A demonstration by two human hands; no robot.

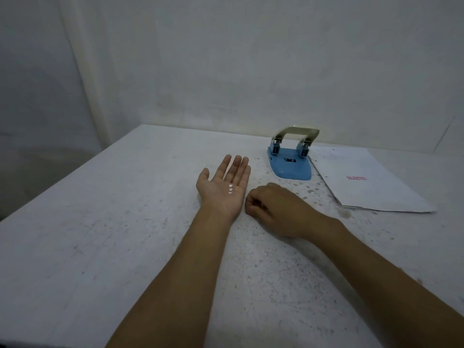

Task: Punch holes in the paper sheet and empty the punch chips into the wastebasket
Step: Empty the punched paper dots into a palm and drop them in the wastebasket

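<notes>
My left hand [224, 183] lies palm up on the table, fingers straight, with three small white punch chips [230, 188] resting on the palm. My right hand [273, 207] sits just to its right, knuckles up, fingers curled with the fingertips pinched near the table; whether they hold a chip is hidden. A blue hole punch [291, 167] with a pale metal handle stands beyond the hands. A stack of white paper sheets [371, 187] with a red stamp lies right of the punch. No wastebasket is in view.
The white table [125, 222] is scuffed and speckled with small dark flecks around the punch. A plain wall stands right behind the table's far edge. The table's left edge runs diagonally toward the near left.
</notes>
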